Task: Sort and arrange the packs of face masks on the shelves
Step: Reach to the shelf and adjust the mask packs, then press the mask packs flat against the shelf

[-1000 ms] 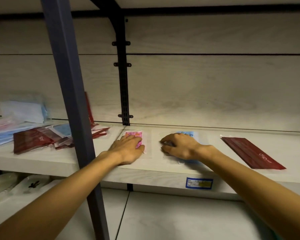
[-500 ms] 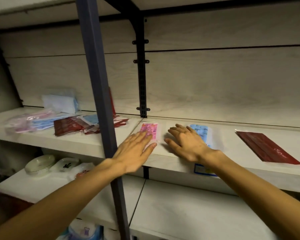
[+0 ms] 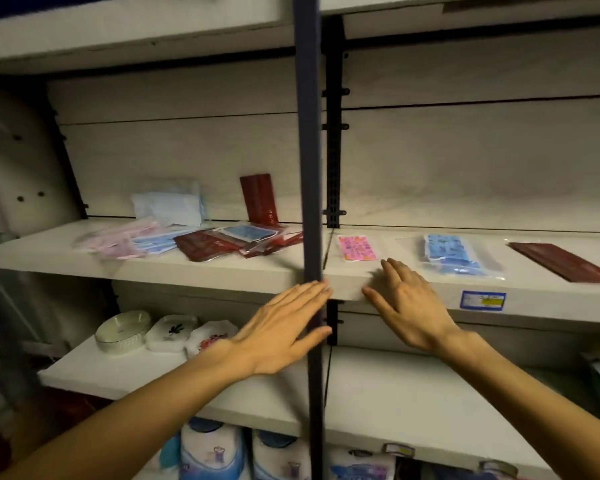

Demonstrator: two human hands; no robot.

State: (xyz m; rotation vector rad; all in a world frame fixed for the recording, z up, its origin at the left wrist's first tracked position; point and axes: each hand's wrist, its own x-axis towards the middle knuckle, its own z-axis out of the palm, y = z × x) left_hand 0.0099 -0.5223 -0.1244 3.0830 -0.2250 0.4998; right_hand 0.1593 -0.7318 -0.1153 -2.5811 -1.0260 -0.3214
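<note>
Nearest us, our left hand (image 3: 284, 327) and right hand (image 3: 407, 311) reach forward with fingers straight and loosely spread, holding nothing. The left hand crosses in front of a dark post (image 3: 309, 202); the right hovers at the front edge of the shelf (image 3: 413, 285), just short of the packs. Beyond the right hand, three packs lie flat and apart: a pink pack (image 3: 356, 248), a blue pack (image 3: 449, 254) and a red pack (image 3: 565, 262) at the right edge. Left of the post, a loose heap (image 3: 191, 239) of pink, blue and red packs lies further along the same shelf, with one red pack (image 3: 260, 199) standing upright against the back wall.
</note>
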